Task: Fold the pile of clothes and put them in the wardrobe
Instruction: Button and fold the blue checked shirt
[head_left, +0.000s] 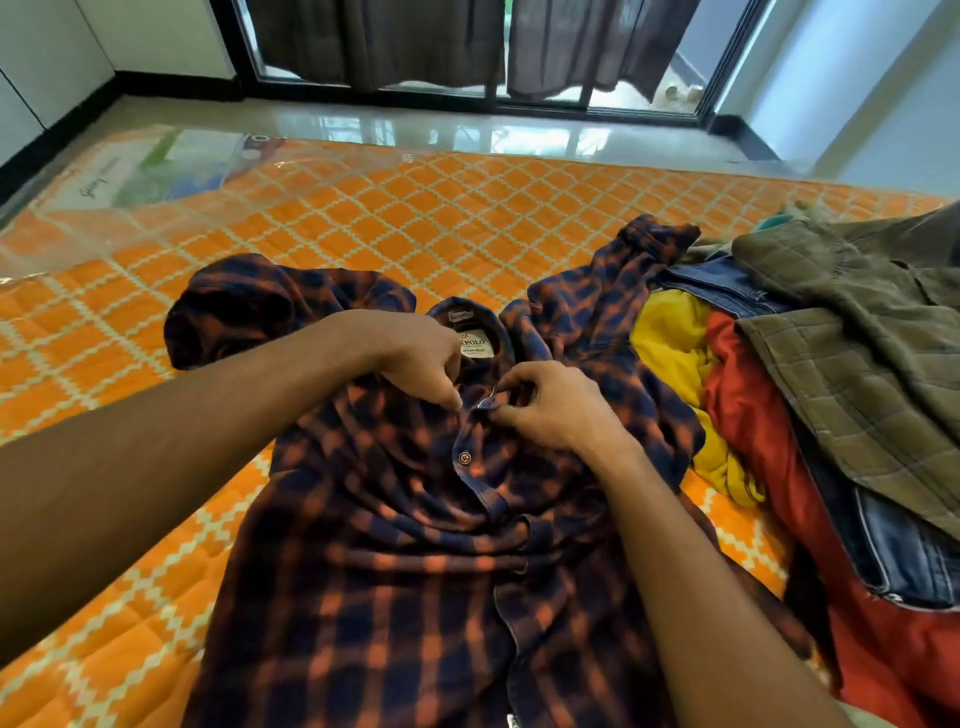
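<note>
Plaid shirt (395, 545) flat on mattress (363, 218); both hands' fingers (449, 397) pinch its top placket.

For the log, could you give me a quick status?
Both hands, left hand and right hand, pinching plaid shirt placket near collar. Unfolded pile beside it.

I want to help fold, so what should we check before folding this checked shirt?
1. Checked shirt lies front-up on the mattress: ok.
2. Top button done up: not ok, left hand and right hand are pinching the placket there.
3. Button below fastened: ok.
4. Fabric smooth: not ok, wrinkled across the middle.
5. Sleeves spread flat: not ok, bunched by the collar.
6. Pile of clothes clear of shirt: not ok, touching.
</note>
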